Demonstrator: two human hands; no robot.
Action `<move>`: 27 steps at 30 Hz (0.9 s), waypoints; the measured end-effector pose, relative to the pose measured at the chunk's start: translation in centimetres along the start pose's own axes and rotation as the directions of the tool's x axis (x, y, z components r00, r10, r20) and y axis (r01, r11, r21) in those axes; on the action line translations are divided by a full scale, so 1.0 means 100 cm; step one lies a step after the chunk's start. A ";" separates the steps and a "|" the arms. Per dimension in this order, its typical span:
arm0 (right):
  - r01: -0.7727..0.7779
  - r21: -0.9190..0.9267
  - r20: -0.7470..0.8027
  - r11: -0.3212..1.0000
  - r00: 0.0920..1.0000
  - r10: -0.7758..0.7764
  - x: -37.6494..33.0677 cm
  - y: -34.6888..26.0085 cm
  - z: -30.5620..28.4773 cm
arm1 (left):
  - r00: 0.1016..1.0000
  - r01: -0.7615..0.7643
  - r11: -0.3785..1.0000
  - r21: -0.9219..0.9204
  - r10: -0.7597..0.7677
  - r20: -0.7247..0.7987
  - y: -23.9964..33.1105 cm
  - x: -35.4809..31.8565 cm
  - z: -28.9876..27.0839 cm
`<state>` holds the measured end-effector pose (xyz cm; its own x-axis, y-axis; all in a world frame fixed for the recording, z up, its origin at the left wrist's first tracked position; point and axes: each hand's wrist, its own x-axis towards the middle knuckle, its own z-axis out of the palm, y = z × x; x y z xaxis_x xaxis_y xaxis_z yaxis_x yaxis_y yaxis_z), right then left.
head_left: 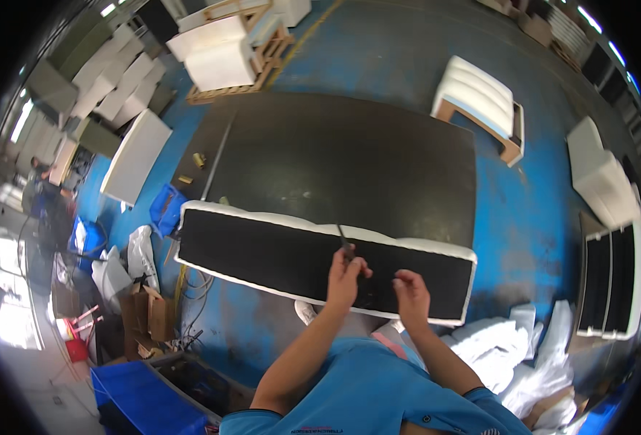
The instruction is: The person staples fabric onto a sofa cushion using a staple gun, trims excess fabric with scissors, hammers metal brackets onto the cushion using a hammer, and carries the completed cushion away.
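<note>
L hand [345, 278] closed on thin dk tool [343, 238]; R hand [411, 296] half-curled, can't tell if holding anything; both over blk panel w/ wht edge [262, 250].

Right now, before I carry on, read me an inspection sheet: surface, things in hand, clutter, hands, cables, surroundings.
Surface: dark tabletop, a few pale marks.
Things in hand: long panel, black face showing, white padded edging, along the table's near side; slim dark tool.
Clutter: small yellowish pieces toward the table's left end; cardboard box at left.
Hands: left hand grips the tool; right hand half curled, contents unclear.
Cables: looped cable or hose at left, which one unclear.
Surroundings: blue floor; white cushioned piece beyond the table, right.
</note>
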<state>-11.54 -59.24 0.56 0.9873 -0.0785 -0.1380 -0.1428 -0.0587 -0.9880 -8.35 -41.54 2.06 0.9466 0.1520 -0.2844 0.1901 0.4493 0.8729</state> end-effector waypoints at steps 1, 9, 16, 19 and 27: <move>0.097 -0.144 0.024 0.985 0.995 -0.095 0.012 0.000 0.012 | 0.996 -0.084 0.996 0.011 0.085 -0.038 0.020 0.007 -0.032; 0.296 -0.852 0.132 0.432 0.920 -0.369 0.045 -0.004 0.071 | 0.859 -0.014 0.861 0.508 0.270 -0.435 0.116 0.026 -0.296; 0.072 -0.544 0.295 0.836 0.949 0.110 0.113 -0.126 0.144 | 0.733 -0.072 0.848 0.525 0.402 -0.549 0.160 0.049 -0.403; 0.021 0.299 0.694 0.954 0.682 -0.233 0.112 -0.275 0.275 | 0.694 0.143 0.754 0.641 0.386 -0.608 0.170 0.047 -0.486; 0.008 0.756 0.566 0.654 0.495 -0.660 0.080 -0.297 0.281 | 0.814 0.209 0.762 0.613 0.211 -0.540 0.174 0.087 -0.501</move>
<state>2.59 -30.19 26.90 0.6223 0.5628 0.5441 -0.0331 0.7134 -0.7000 -9.85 11.66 -5.08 0.6705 0.6944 -0.2612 0.5023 -0.1657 0.8487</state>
